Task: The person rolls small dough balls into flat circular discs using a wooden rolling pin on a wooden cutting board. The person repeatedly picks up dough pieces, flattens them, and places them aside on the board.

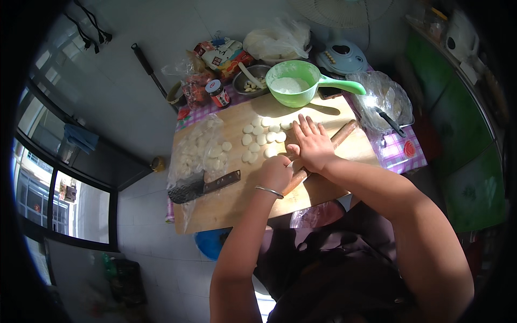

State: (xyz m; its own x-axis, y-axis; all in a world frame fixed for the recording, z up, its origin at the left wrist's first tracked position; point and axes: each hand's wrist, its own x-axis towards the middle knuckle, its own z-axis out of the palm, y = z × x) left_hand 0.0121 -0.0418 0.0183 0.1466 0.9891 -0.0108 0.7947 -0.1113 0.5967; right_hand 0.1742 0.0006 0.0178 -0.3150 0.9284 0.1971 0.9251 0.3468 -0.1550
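My right hand (313,143) lies flat with fingers spread on a wooden rolling pin (343,133), which lies slantwise on a wooden board (226,210). My left hand (278,173), a bangle at its wrist, is curled close beside it, at a pale piece of dough (297,164) by the pin. The fingers hide how firmly it grips. Several small flattened dough rounds (261,139) lie just beyond my left hand. To the left, more dough pieces (194,149) lie under clear plastic. A cleaver (206,187) with a dark handle rests across the plastic's near end.
At the board's far edge stand a green handled bowl of flour (293,85), a metal bowl (252,80) and a lidded jar (218,93). A plastic bag (381,97) with a black-handled utensil (391,122) lies at right. A fan (341,56) stands behind.
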